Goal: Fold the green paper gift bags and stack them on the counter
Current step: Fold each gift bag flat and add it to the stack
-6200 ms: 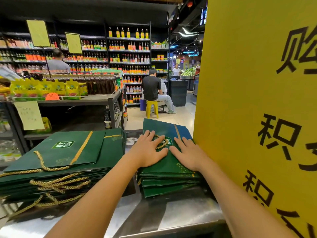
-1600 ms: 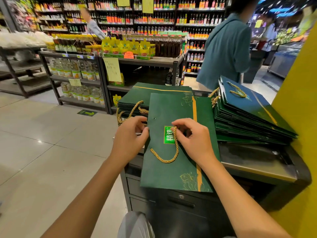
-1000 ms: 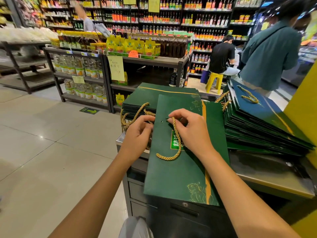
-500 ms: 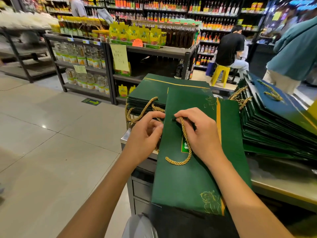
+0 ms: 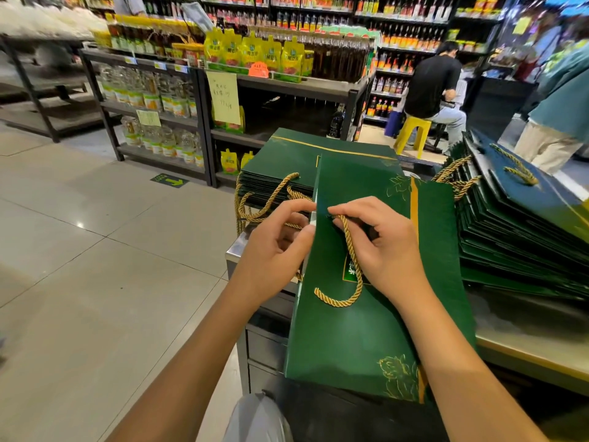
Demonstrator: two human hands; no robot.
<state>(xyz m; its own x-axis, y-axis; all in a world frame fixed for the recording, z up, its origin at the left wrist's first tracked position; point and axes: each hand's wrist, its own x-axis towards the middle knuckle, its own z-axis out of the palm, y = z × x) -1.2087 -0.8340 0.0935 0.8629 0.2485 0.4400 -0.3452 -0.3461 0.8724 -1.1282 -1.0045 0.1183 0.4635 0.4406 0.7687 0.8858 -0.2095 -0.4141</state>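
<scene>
Bag: green gift bag (image 5: pixel 366 330), flat, overhanging the near edge of the counter (image 5: pixel 526 333).
Left hand (image 5: pixel 274 250): we pinch the bag's left edge.
Right hand (image 5: pixel 385 247): we pinch its gold cord (image 5: pixel 347 298).

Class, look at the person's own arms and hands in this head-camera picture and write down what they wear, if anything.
Nothing worn shows. The left forearm and right forearm are bare down to the picture's edge, no sleeve in view. The left hand and right hand are ungloved, with no ring, watch or bracelet on the sides facing the camera.
</scene>
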